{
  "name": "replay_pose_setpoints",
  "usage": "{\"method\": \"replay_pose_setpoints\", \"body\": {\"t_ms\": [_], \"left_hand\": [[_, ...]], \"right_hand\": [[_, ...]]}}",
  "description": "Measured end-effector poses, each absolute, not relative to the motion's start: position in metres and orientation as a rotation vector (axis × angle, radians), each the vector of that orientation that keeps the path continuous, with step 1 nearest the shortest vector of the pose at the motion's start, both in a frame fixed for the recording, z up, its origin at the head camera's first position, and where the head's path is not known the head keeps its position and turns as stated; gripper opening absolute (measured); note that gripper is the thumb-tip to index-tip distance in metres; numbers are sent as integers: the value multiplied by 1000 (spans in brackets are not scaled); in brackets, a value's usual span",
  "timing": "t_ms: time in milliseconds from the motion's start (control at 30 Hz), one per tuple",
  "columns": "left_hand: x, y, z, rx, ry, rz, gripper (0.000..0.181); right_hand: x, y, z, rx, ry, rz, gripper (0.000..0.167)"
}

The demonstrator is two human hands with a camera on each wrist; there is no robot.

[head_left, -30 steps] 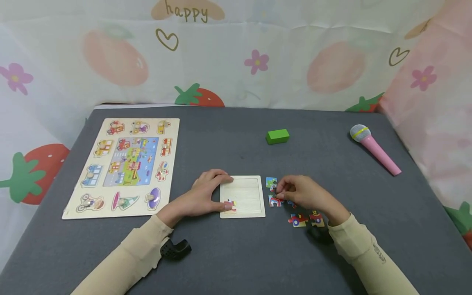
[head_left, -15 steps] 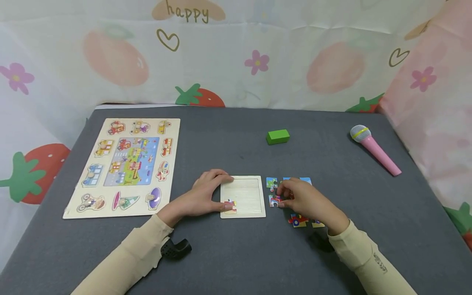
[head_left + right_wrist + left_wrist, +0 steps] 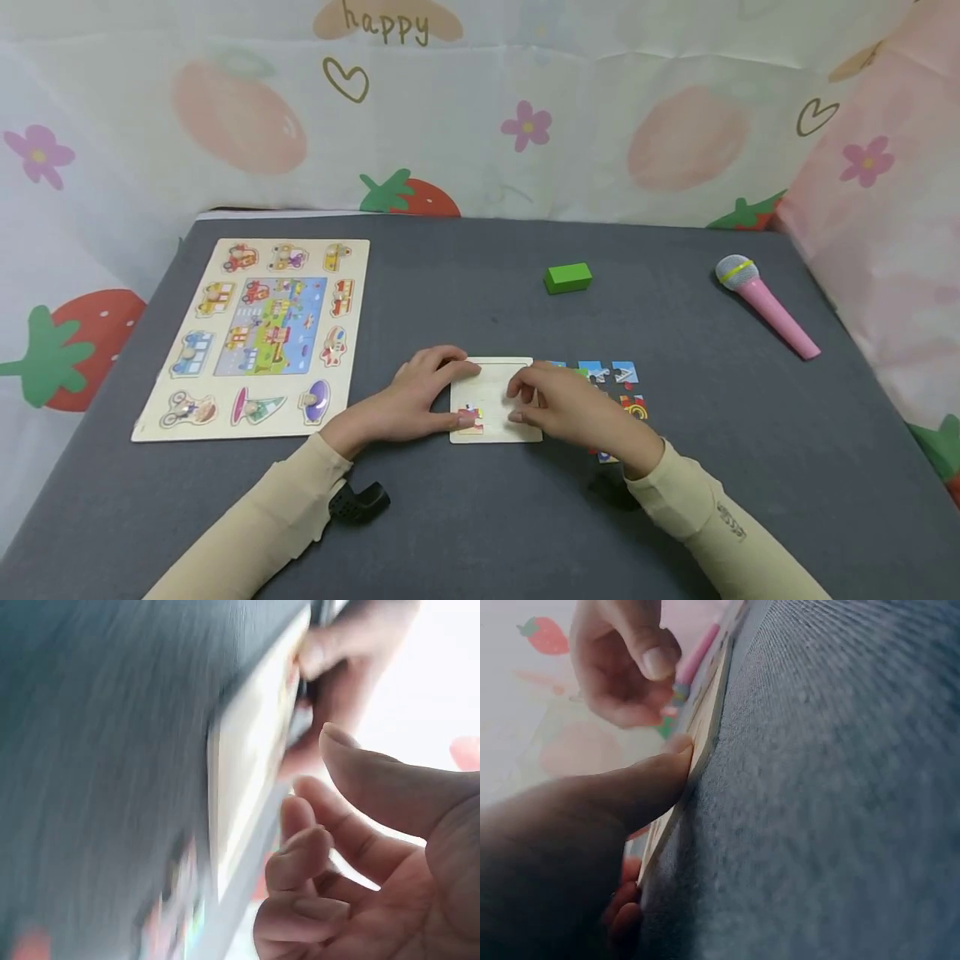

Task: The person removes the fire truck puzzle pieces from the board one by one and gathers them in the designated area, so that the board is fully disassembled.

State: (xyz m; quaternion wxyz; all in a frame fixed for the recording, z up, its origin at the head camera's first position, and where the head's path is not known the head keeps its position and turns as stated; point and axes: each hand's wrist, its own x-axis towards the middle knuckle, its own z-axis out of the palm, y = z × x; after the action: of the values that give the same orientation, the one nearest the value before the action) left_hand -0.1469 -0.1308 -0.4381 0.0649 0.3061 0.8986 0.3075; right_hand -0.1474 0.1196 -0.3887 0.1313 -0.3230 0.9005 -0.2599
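In the head view, a small wooden puzzle tray (image 3: pixel 497 379) lies on the grey table. My left hand (image 3: pixel 412 398) holds its left side, thumb on the near left part and fingers at the far left corner. By that thumb, a colourful puzzle piece (image 3: pixel 477 412) sits in the tray, partly covered. My right hand (image 3: pixel 573 408) hovers over the tray's right edge. The right wrist view shows its thumb (image 3: pixel 390 776) apart from its bent fingers (image 3: pixel 300 859), with no piece visible between them. Several puzzle pieces (image 3: pixel 624 372) lie right of the tray, some hidden by this hand.
A large wooden peg puzzle board (image 3: pixel 352 333) with vehicle and toy shapes lies at the left. Toward the back stands a green block (image 3: pixel 567 278). A pink toy microphone (image 3: pixel 772 312) rests at the right. Printed curtains (image 3: pixel 450 108) hang behind the table.
My right hand has moved left from the loose puzzle pieces to over the tray, uncovering pieces on the right. My left hand stays on the tray.
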Motion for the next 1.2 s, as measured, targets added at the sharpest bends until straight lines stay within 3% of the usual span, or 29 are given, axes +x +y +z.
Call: {"method": "replay_pose_setpoints", "body": {"t_ms": [200,433,733,1200], "left_hand": [[-143,-131,-435,1009,2772,808,63],[-140,-132,-429,985,2775,758,61],[-136,-139,-421,945,2693,723,102],[-135,-131,-419,846,2715,725,104]], "right_hand": [[-140,93,-398,-968,2569,-691,28],[-137,82,-401,-966,2610,-724,24],[-135,72,-400,-904,2626,-721,19],[-144,95,-386,-638,2527,-1004,9]]}}
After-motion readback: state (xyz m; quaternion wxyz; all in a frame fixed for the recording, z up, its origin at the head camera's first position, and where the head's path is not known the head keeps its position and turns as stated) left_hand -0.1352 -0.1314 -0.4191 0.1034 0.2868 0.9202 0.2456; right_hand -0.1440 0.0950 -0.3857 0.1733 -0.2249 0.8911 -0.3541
